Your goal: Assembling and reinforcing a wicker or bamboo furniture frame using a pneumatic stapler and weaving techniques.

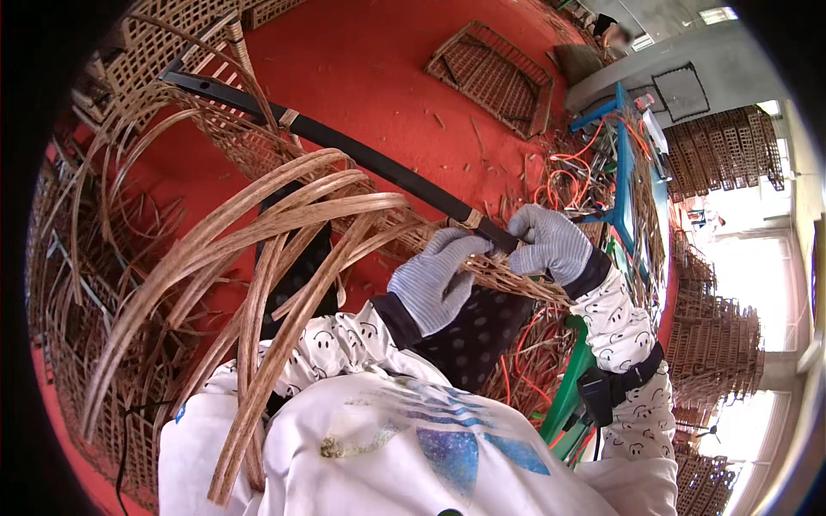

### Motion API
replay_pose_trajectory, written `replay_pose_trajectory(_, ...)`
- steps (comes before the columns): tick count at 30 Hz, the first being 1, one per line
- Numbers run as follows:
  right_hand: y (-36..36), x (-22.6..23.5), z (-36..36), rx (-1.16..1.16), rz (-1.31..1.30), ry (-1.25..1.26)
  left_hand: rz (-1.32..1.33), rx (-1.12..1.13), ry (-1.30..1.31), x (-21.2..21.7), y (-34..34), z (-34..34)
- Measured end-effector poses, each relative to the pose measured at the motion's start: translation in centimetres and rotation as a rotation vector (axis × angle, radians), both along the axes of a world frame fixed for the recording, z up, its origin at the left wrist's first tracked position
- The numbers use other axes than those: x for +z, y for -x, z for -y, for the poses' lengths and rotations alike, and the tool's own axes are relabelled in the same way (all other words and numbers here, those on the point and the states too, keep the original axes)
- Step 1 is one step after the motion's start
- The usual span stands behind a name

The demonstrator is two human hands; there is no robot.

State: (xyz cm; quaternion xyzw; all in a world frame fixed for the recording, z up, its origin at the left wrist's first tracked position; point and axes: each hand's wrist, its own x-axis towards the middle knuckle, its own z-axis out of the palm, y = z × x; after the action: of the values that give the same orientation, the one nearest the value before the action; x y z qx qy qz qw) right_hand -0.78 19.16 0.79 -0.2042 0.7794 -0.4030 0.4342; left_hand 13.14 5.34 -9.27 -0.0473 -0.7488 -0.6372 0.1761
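A black frame bar (379, 163) runs slantwise from the upper left down to my hands, with pale bindings wrapped round it in places. Along it lies a woven rattan panel (413, 236), from which several long bundled brown strips (249, 206) arch toward my lap. My left hand (437, 279), in a grey striped glove, is closed at the panel's edge beside a binding. Gloved alike, my right hand (555, 245) pinches by the bar's lower right end. The fingertips partly hide what lies between them; a thin strand there cannot be made out.
Another woven panel (490, 77) lies on the red floor (370, 69). A blue-framed stand (626, 172) with orange cords is at the right, and a green chair arm (572, 378) is near my right forearm. Stacked woven panels (723, 155) line the right side. Someone (609, 33) is at the back.
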Motion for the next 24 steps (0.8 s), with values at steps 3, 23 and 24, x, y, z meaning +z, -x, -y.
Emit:
replay_pose_trajectory(3,0.6,-0.3,0.0,0.098,-0.106,-0.009,0.133,0.057,0.044,1.5,0.1,-1.0)
replay_pose_trajectory(23,-2.9,-0.6,-0.9,0.194,-0.781,0.141,0.442,-0.55,-0.4,11.6,1.5,1.9)
replay_pose_trajectory(24,-3.2,-0.6,-1.0,0.183,-0.801,0.038,0.327,-0.523,-0.262,13.0,2.2,2.2)
